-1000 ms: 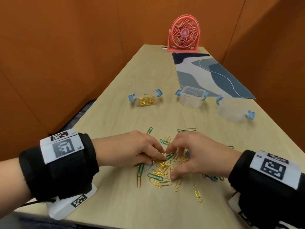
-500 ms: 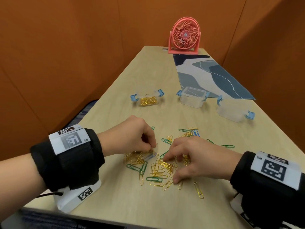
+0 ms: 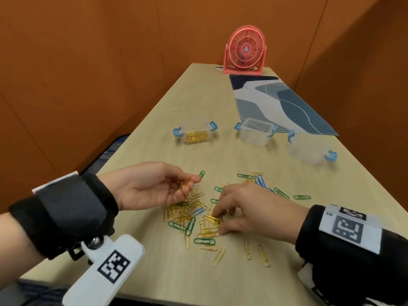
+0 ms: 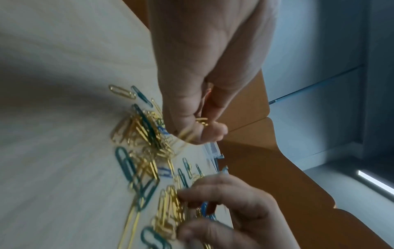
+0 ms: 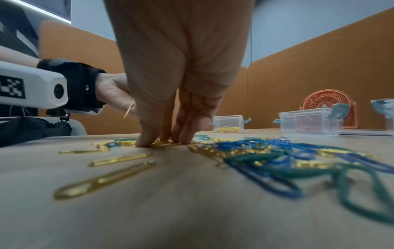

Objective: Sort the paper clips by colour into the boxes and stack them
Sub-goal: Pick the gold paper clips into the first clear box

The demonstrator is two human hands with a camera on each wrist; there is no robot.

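Observation:
A loose pile of gold, green and blue paper clips (image 3: 194,215) (image 5: 266,151) lies on the table's near middle. My left hand (image 3: 176,186) (image 4: 204,128) hovers palm up just above the pile's left side, its curled fingers holding a few gold clips (image 3: 185,183). My right hand (image 3: 217,219) (image 5: 164,141) has thumb and fingertips down on gold clips (image 3: 209,224) in the pile, pinching at them. Farther back stand three clear boxes with blue latches: the left box (image 3: 196,135) holds gold clips, the middle box (image 3: 255,132) and right box (image 3: 308,151) look empty.
A pink desk fan (image 3: 245,51) stands at the table's far end, with a blue patterned mat (image 3: 276,102) lying in front of it. Orange partition walls close in the table (image 3: 154,133) on both sides. A few single gold clips (image 3: 262,255) lie near the front edge.
My left hand has lifted off the pile, turned palm up and drawn left with gold clips in it. My right hand stays on the pile, fingers working the gold clips.

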